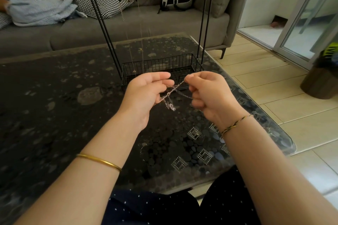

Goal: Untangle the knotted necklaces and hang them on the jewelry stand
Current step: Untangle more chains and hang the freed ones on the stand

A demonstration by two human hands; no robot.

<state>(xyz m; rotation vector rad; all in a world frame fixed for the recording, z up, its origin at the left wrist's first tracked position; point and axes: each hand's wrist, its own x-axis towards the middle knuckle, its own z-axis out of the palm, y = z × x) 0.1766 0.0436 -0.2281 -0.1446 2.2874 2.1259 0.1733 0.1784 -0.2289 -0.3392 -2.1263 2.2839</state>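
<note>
Left hand (146, 93) and right hand (210, 95) each pinch the tangled necklaces (172, 95), held above the table (54, 115), just before the stand (108, 33). Wire basket (164, 62) contents unclear. Table's right edge sits near the right wrist.

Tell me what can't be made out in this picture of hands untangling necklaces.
Head view:
- tangled necklaces: too fine and blurred to count, or to find the knot.
- jewelry stand: top cut off by the upper edge.
- hanging chains: too thin to count.
- right hand: curled fingers hide its grip on the chain.
</note>
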